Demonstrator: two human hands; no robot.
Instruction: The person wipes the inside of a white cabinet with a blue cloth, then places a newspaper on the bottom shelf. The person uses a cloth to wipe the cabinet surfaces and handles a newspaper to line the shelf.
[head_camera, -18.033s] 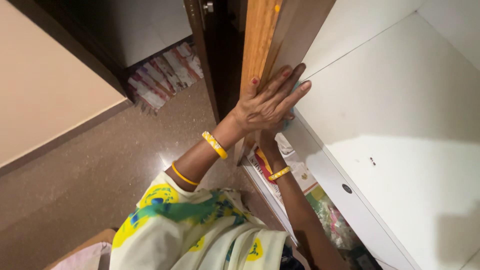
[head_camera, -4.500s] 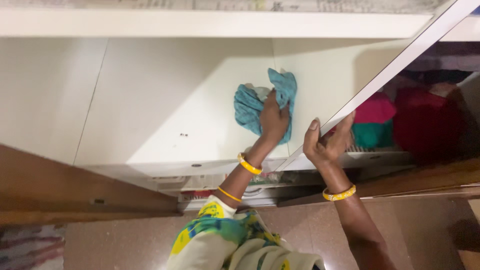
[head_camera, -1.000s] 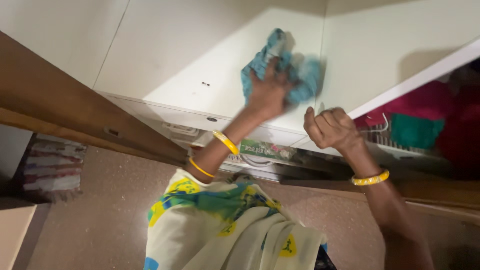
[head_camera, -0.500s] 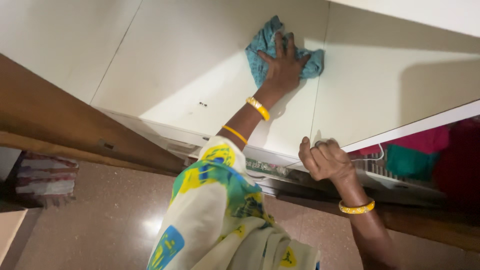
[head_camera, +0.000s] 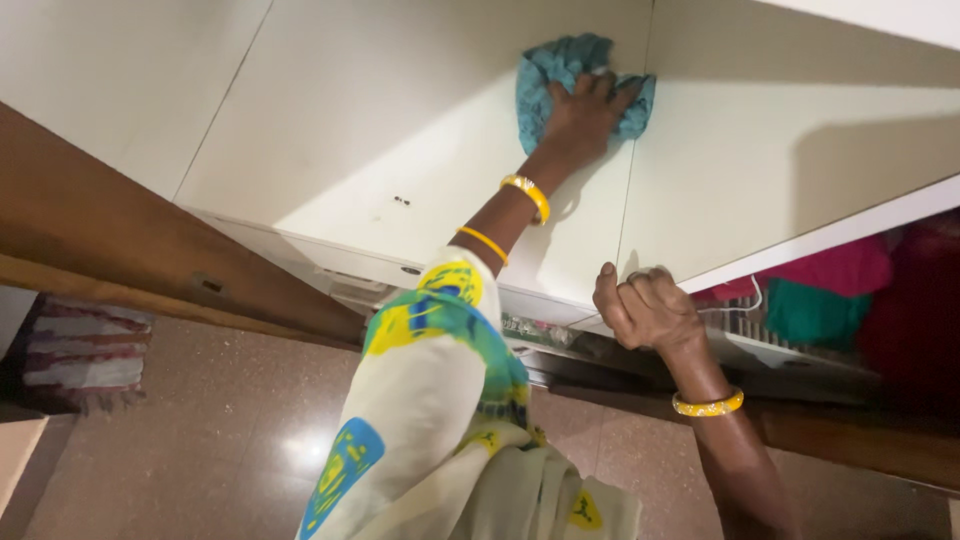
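My left hand (head_camera: 580, 115) presses a crumpled teal cloth (head_camera: 545, 85) flat against a white cupboard panel (head_camera: 380, 140), close to a vertical seam. Two yellow bangles sit on that wrist, and a sleeve printed in yellow, green and blue covers the arm. My right hand (head_camera: 645, 310) is curled in a fist around the edge of a white cupboard door (head_camera: 820, 232), thumb on the near side, a yellow bangle on its wrist. The two hands are about a forearm's length apart.
A brown wooden door (head_camera: 120, 250) juts out at the left. Behind the white door, pink (head_camera: 845, 268) and green (head_camera: 815, 315) folded clothes lie by a wire basket (head_camera: 745, 322). A striped bundle (head_camera: 85, 350) lies on the speckled brown floor (head_camera: 220, 440).
My left hand has slid the cloth across the panel toward the seam. My right hand has closed into a tighter grip on the door edge. The view has shifted slightly.
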